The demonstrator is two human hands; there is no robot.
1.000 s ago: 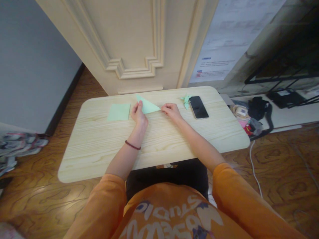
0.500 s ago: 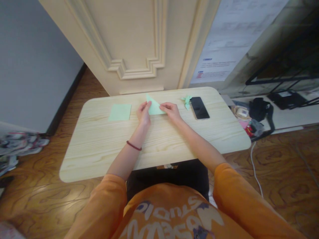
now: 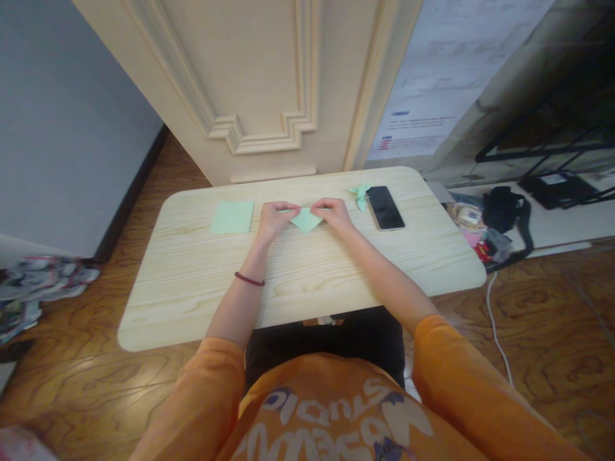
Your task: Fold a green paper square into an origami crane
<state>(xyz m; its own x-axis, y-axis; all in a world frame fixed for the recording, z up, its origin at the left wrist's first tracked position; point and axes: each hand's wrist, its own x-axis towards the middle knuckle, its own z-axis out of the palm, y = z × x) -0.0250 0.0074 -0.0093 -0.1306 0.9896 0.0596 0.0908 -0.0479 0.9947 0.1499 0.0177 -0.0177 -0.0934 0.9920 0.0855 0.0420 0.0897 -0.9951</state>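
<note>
A light green sheet of paper (image 3: 306, 221), folded into a triangle, is held between both hands with its point toward me. My left hand (image 3: 277, 218) pinches the upper left edge, thumb and fingers together. On the upper right edge, my right hand (image 3: 334, 212) pinches in the same way. The fingers hide the paper's side corners. A pad of square green paper (image 3: 232, 217) lies left of my left hand. To the right of my right hand, a small folded green paper figure (image 3: 360, 196) touches or nearly touches a black-screened phone (image 3: 385, 208).
Everything rests on a pale wood-grain table (image 3: 192, 288) against a cream panelled door (image 3: 259, 77). Right of it, a low shelf (image 3: 552, 224) holds a black bag and small items. A white cable (image 3: 494, 326) runs down to the floor. Shoes (image 3: 48, 275) stand at far left.
The folded paper has been turned, so its point now faces me instead of away. My left hand has shifted slightly left, and both hands now pinch the far edge.
</note>
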